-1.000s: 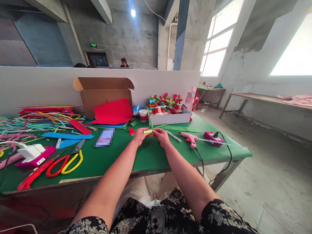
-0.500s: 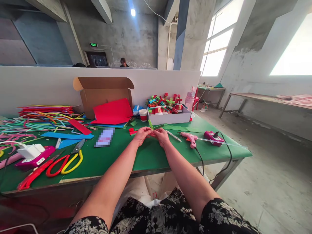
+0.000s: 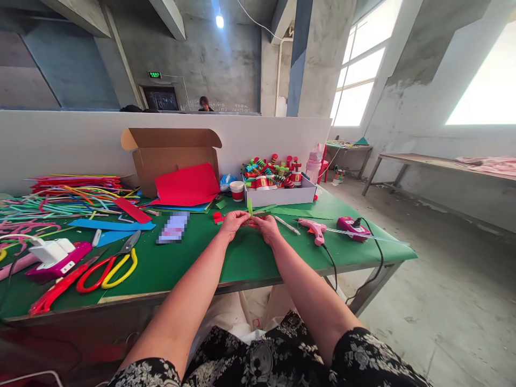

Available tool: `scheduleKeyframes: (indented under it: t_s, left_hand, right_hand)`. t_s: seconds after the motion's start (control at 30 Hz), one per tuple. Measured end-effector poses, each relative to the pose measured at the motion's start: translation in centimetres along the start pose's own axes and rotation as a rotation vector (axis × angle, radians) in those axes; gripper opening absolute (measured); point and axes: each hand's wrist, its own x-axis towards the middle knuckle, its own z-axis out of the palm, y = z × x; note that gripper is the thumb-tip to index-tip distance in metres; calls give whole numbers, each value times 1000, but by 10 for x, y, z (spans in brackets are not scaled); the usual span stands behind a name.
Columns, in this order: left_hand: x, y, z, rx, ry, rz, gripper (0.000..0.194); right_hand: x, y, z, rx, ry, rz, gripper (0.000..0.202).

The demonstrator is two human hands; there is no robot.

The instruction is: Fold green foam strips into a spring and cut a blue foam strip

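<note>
Both my hands meet over the green tabletop, fingertips pinched together on a light green paper strip [image 3: 250, 206] that stands up between them. My left hand [image 3: 233, 226] grips it from the left. My right hand [image 3: 266, 226] is closed at its lower end, where the fingers hide part of the strip. Just left of my fingers sits a small red paper piece [image 3: 217, 217]. A white pen [image 3: 287, 225] lies to the right of my right hand, and farther right rests a pink glue gun [image 3: 314, 230].
Ahead stand a white box [image 3: 282, 195] of colourful figures, a paper cup [image 3: 237, 190] and a cardboard box [image 3: 177, 138] with red sheets. On the left lie scissors [image 3: 116, 266], red-handled pliers [image 3: 60, 290], a phone [image 3: 173, 227] and pipe cleaners [image 3: 76, 199]. A power cord [image 3: 381, 263] hangs off the right edge.
The light green strip has turned from a slant to nearly upright. The fingers of my right hand have shifted slightly on it, and both arms stay in place.
</note>
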Motion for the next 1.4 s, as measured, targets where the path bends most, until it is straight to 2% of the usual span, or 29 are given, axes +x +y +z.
scheduleKeyframes:
  t_s: [0.13, 0.6, 1.0, 1.4]
  left_hand:
    - [-3, 1, 4, -43, -5, -3, 41]
    - [-2, -1, 3, -68, -2, -31, 38]
    - [-6, 5, 4, -60, -6, -17, 34]
    - [-3, 1, 4, -66, -11, -23, 36]
  right_hand:
    - [-1, 0, 0, -5, 8, -7, 13]
    - [-2, -2, 2, -19, 5, -29, 15]
    - [0, 1, 0, -9, 30, -87, 27]
    - [-2, 0, 1, 7, 58, -109, 24]
